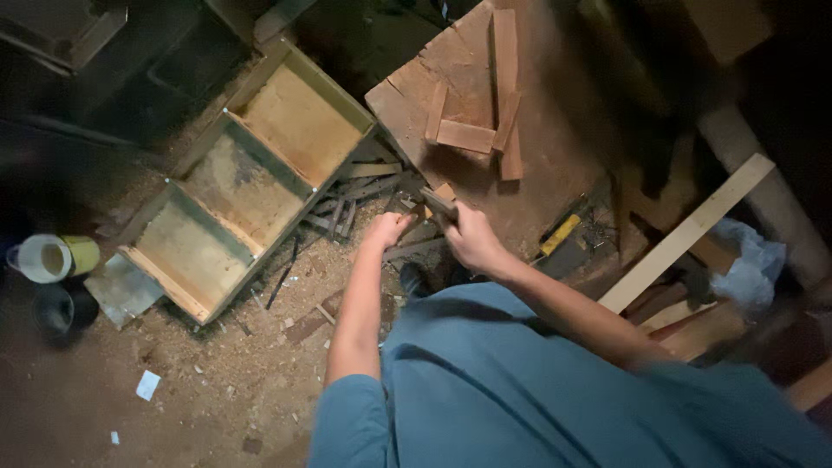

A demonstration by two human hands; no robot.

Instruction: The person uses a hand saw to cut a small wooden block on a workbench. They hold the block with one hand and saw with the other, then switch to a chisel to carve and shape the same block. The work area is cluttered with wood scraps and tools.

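My right hand (472, 238) grips a small wood strip (438, 202) that sticks out past my fingers; my left hand (387, 230), fisted, sits just beside it

Sawdust-strewn workshop floor (217, 381)

A three-compartment wooden box (247, 182) lies at left, wood offcuts (364, 195) beside it; a board (468, 104) with short wooden pieces (485, 130) lies far right; a mug (48, 257) sits far left.

A three-compartment wooden box (247, 186) lies on the sawdust floor at left. A yellow-and-white mug (52, 257) stands far left. A pale plank (685, 234) leans at right.
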